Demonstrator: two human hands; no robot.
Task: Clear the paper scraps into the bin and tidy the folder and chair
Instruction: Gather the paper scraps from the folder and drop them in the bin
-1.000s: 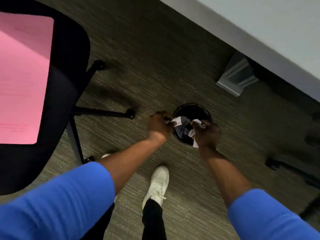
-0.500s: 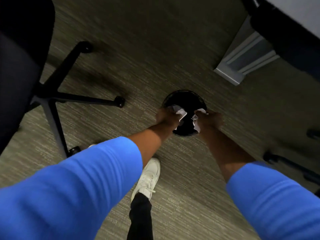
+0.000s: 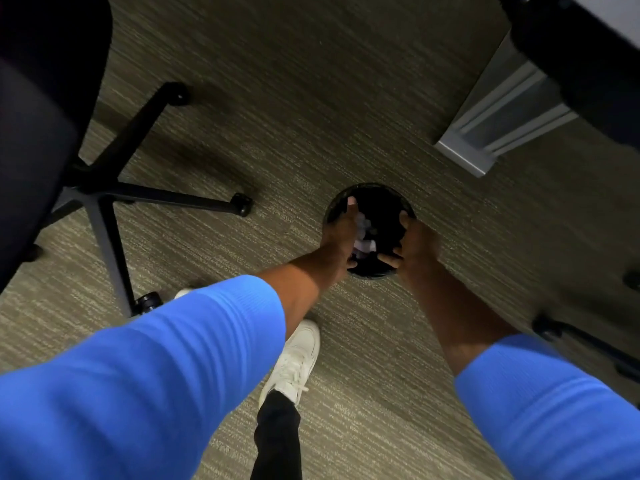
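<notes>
A small round black bin [image 3: 375,188] stands on the carpet at centre. Both my hands hover over its mouth. My left hand [image 3: 341,233] stretches flat across the left side, fingers straight and apart, holding nothing. My right hand [image 3: 417,242] is over the right rim with its fingers spread, also holding nothing. Pale paper scraps [image 3: 364,243] lie blurred inside the bin between the hands. The black office chair [image 3: 38,109] fills the left edge, its star base [image 3: 100,197] and castors on the floor. The folder is out of view.
A grey metal desk leg [image 3: 498,129] stands at the upper right, under a dark shape [image 3: 588,64]. Another chair's black castor leg [image 3: 585,341] lies at the right edge. My white shoe [image 3: 294,362] is planted just behind the bin on grey-green carpet.
Both hands held white scraps above the bin; now the fingers have spread and the scraps lie inside it. The view dropped closer, and the pink folder on the chair seat left the frame.
</notes>
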